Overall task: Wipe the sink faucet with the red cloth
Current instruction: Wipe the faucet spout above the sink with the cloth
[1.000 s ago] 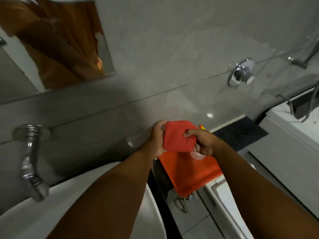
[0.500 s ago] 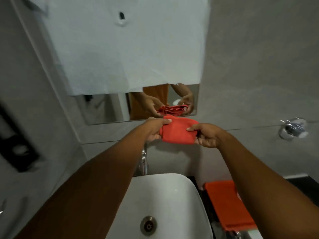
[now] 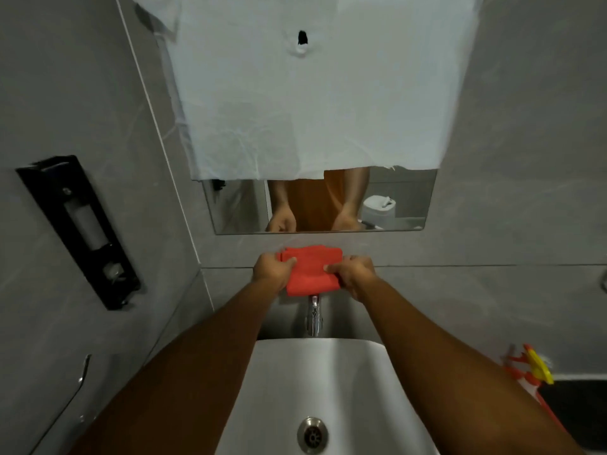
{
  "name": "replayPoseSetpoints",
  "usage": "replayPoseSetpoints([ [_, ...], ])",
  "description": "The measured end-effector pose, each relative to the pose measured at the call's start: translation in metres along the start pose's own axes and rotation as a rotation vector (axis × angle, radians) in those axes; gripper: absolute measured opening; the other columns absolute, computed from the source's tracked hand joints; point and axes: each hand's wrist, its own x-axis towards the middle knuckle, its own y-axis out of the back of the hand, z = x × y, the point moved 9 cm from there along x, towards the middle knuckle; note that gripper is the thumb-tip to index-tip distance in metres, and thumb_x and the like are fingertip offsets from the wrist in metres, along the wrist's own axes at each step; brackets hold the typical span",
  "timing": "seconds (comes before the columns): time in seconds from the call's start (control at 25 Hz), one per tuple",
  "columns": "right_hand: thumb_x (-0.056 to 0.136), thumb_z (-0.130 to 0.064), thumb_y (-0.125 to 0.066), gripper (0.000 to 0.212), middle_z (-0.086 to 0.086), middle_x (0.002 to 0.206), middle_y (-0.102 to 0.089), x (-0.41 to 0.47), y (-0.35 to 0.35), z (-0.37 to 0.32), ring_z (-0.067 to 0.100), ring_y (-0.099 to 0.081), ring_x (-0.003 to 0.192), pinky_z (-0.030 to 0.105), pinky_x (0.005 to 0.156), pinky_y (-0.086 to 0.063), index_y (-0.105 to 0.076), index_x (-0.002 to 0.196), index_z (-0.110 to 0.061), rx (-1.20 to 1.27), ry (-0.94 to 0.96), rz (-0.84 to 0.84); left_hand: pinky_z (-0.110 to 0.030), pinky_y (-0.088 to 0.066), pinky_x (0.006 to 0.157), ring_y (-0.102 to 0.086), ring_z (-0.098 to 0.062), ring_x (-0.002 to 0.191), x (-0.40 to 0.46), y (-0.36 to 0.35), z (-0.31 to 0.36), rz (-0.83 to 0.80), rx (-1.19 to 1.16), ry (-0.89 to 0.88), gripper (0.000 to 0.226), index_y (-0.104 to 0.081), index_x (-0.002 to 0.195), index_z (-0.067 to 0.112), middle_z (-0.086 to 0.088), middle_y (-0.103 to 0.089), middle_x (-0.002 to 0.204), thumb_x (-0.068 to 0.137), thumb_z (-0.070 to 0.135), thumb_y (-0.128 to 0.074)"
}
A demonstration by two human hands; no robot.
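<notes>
A folded red cloth [image 3: 310, 270] is held between both hands over the top of the chrome faucet [image 3: 314, 316], which comes out of the grey wall above the white sink [image 3: 354, 382]. My left hand [image 3: 272, 270] grips the cloth's left edge. My right hand [image 3: 351, 273] grips its right edge. The cloth's lower edge covers the faucet's base; only the spout shows below it. A metal drain [image 3: 312, 435] sits in the sink bottom.
A mirror [image 3: 320, 205] half covered by a white sheet [image 3: 308, 93] hangs above. A black wall dispenser [image 3: 80, 229] is on the left wall. An orange spray bottle with a yellow trigger [image 3: 533, 369] stands at the right, beside a dark surface.
The view swung from the right side of the room to face the sink. Both hands carried the cloth down from mirror height onto the faucet's top.
</notes>
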Motion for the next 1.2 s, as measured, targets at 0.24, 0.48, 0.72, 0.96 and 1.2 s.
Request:
replayPoseSetpoints([
  [0.24, 0.073, -0.009, -0.085, 0.025, 0.022, 0.108, -0.072, 0.003, 0.004, 0.002, 0.037, -0.069, 0.103, 0.051, 0.099, -0.056, -0.063, 0.083, -0.012, -0.022, 0.138, 0.050, -0.049, -0.046, 0.100, -0.052, -0.037, 0.121, -0.045, -0.020, 0.025, 0.264, 0.586, -0.199, 0.082, -0.047, 0.131, 0.002, -0.020, -0.054, 0.131, 0.077, 0.063, -0.060],
  [0.48, 0.100, -0.021, -0.046, 0.047, 0.013, 0.162, -0.026, -0.032, 0.062, -0.066, 0.031, -0.018, 0.153, 0.046, 0.125, -0.020, -0.042, 0.147, -0.018, -0.930, 1.119, 0.552, -0.048, -0.049, 0.104, -0.059, -0.038, 0.117, -0.028, -0.079, 0.041, -0.227, 0.507, -0.254, 0.049, -0.056, 0.129, 0.004, -0.020, -0.063, 0.126, 0.095, 0.039, -0.048],
  [0.72, 0.101, -0.038, -0.040, 0.073, 0.014, 0.168, 0.008, 0.022, 0.067, -0.058, 0.032, 0.007, 0.156, 0.051, 0.128, -0.004, -0.006, 0.158, -0.006, -1.164, 1.368, 0.729, -0.035, -0.059, 0.071, -0.071, -0.026, 0.077, -0.016, -0.089, -0.011, -0.552, -0.413, 0.287, 0.022, -0.071, 0.097, 0.002, -0.022, -0.069, 0.091, 0.092, 0.018, -0.057],
  [0.96, 0.097, -0.043, -0.039, 0.080, 0.010, 0.167, 0.015, 0.034, 0.061, -0.056, 0.030, 0.011, 0.155, 0.051, 0.127, 0.001, 0.000, 0.157, -0.007, -1.067, 1.524, 0.883, -0.053, -0.046, 0.108, -0.066, -0.037, 0.117, -0.019, -0.099, -0.041, -0.672, -0.789, 0.442, 0.043, -0.068, 0.122, 0.011, -0.020, -0.068, 0.126, 0.093, 0.040, -0.056],
  [1.2, 0.095, -0.041, -0.046, 0.085, 0.008, 0.167, 0.018, 0.030, 0.061, -0.056, 0.028, 0.014, 0.155, 0.050, 0.127, 0.002, 0.002, 0.157, -0.008, -1.040, 1.536, 0.857, -0.057, -0.044, 0.105, -0.050, -0.043, 0.128, -0.003, -0.110, 0.014, -0.149, 0.913, 0.043, 0.053, -0.043, 0.141, 0.005, -0.026, -0.048, 0.143, 0.093, 0.026, -0.053],
])
